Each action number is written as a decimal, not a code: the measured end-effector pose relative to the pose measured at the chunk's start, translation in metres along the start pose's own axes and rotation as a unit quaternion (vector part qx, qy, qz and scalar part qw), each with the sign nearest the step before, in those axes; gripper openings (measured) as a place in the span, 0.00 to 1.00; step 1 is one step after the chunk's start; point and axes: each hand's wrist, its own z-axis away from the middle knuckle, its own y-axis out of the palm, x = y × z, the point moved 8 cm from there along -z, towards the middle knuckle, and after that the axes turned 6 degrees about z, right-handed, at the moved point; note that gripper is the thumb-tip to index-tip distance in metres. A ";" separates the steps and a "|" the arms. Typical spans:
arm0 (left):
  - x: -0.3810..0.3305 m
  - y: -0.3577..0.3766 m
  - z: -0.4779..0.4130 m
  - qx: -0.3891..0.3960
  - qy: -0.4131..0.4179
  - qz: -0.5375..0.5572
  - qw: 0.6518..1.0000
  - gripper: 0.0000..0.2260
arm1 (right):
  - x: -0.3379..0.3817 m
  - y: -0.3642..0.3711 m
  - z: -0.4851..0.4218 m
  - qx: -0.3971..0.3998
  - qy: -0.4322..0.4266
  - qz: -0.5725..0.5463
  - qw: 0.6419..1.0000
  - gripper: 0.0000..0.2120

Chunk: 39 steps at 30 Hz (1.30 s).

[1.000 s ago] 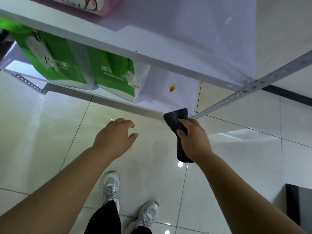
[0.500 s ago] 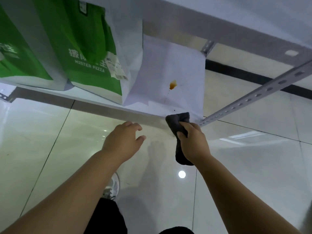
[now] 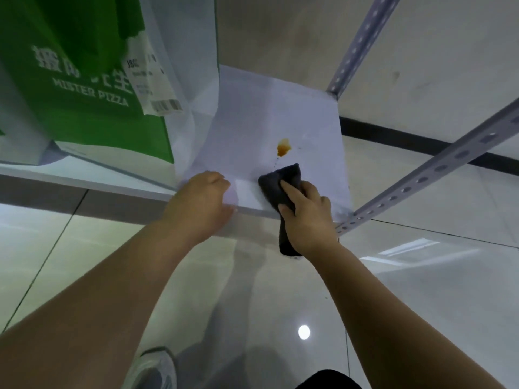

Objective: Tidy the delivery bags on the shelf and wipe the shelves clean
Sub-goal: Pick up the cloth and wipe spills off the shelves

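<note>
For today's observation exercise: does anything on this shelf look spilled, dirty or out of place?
Yes: an orange-brown stain sits on the white shelf, just beyond the dark cloth held by the right hand, not yet wiped.

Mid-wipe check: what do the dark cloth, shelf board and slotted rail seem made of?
Dark cloth: soft fabric, maybe microfibre; it bunches and droops from the right hand. Shelf board: smooth white, probably laminate or painted; the orange stain sits on top. Slotted rail: grey painted metal angle, with punched holes.
</note>
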 end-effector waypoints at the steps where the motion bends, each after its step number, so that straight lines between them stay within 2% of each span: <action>1: 0.004 0.005 0.001 0.019 0.002 -0.015 1.000 0.19 | 0.010 0.006 0.002 0.002 -0.031 0.022 0.999 0.21; 4: 0.011 0.015 0.002 0.047 0.000 -0.034 0.998 0.19 | 0.033 0.018 0.003 0.001 -0.096 0.051 0.994 0.20; 7: 0.012 0.014 -0.008 0.034 -0.024 -0.047 0.998 0.15 | 0.028 0.020 -0.008 0.002 -0.088 0.052 0.995 0.19; 10: 0.015 0.011 -0.012 0.022 -0.047 -0.054 0.997 0.15 | 0.009 0.013 -0.032 -0.014 -0.040 0.049 0.998 0.19; 16: 0.019 0.004 -0.012 -0.027 -0.032 -0.056 0.998 0.15 | -0.034 0.001 -0.085 -0.059 0.144 -0.024 0.987 0.18; 21: 0.024 0.005 -0.012 -0.063 -0.048 -0.004 0.997 0.15 | -0.038 -0.005 -0.127 -0.073 0.173 -0.024 0.982 0.19; 24: 0.025 0.007 -0.009 -0.071 -0.054 0.018 0.996 0.15 | -0.028 -0.005 -0.143 -0.055 0.134 -0.020 0.989 0.19; 29: 0.027 0.007 -0.009 -0.069 -0.063 0.028 0.995 0.14 | 0.015 0.006 -0.111 -0.021 -0.088 0.032 0.995 0.19; 32: 0.028 0.008 -0.009 -0.067 -0.070 0.031 0.995 0.13 | 0.020 0.012 -0.078 -0.045 -0.155 0.025 0.987 0.18; 34: 0.029 0.008 -0.009 -0.067 -0.073 0.033 0.995 0.13 | 0.011 0.012 -0.087 -0.046 -0.121 0.027 0.991 0.18; 37: 0.029 0.008 -0.008 -0.069 -0.075 0.044 0.994 0.13 | -0.012 0.002 -0.131 -0.041 0.019 0.033 0.998 0.19; 39: 0.029 0.008 -0.007 -0.072 -0.074 0.055 0.993 0.13 | -0.019 -0.001 -0.152 -0.031 0.072 0.033 0.996 0.20</action>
